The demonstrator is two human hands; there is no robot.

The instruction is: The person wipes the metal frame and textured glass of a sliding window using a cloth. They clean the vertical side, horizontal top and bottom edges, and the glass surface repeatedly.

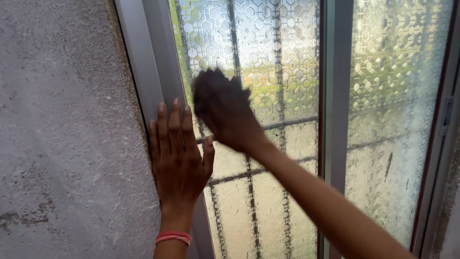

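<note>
Patterned window glass point(268, 96) stands just right of the rough grey wall point(62, 134), the left hand point(178, 158) spread flat on its metal frame point(153, 62), holding nothing, while the blurred right hand point(225, 112), grip unclear, presses against the pane, best with steady contact.

Right hand point(223, 109) — motion-blurred, grip unreadable; both forearms cut off by bottom edge; view behind patterned glass point(397, 96) — indistinct.
</note>
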